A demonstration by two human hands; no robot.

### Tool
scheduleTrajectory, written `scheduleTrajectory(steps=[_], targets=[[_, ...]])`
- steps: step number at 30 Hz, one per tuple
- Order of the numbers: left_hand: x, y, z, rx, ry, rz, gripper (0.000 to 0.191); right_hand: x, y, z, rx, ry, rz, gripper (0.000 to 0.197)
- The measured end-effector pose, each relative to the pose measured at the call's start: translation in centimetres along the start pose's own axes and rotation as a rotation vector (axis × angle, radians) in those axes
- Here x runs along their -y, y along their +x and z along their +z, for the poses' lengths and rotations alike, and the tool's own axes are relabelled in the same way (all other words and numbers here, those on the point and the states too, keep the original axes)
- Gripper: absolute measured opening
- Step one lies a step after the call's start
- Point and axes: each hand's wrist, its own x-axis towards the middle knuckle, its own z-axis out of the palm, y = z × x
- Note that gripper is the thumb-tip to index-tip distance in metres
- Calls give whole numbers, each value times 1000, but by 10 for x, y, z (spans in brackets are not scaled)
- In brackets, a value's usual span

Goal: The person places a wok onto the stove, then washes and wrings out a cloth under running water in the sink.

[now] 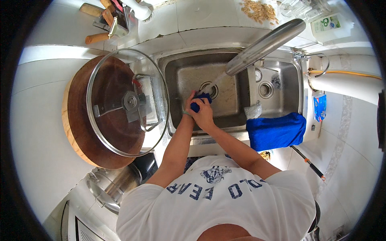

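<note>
Water runs from the thick metal faucet [265, 46] into the large basin of a steel sink [232, 105]. Under the stream, near the drain, my right hand [203, 112] grips a bunched dark blue cloth [201, 101]. My left hand [189, 104] is against the cloth from the other side, its fingers extended along it and partly hidden by the right hand. A green band circles my left wrist. The two hands touch at the heels of the palms.
A glass lid [131, 155] overlaps a round wooden chopping board [105, 120] left of the sink. A blue towel [276, 131] hangs over the front edge of the small right basin [282, 99]. Knives in a holder [119, 31] stand at the back left; a steel pot [116, 183] is lower left.
</note>
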Motion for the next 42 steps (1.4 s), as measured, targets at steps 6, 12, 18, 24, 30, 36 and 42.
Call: scheduleTrajectory(steps=[6,12,18,24,30,36,42], targets=[[11,-17,61,-436,384,32,45,-57,69,15,-66,-341,-53,41],[-14,-37,97,-531,533,203,31,-76,79,-3,-114,-379,-5,43],[-15,-52,123,-567,421,337,28,-51,31,-20,83,-65,-211,55],[-5,-51,130,-465,389,305,44,-119,38,17,56,298,-20,55],[-12,-41,66,-479,945,532,43,-53,48,-17,297,489,592,34],[-6,-48,83,-472,1607,482,31,-70,48,0,173,768,819,43],[-4,-66,94,-314,1821,833,22,-47,53,-10,196,853,816,32]])
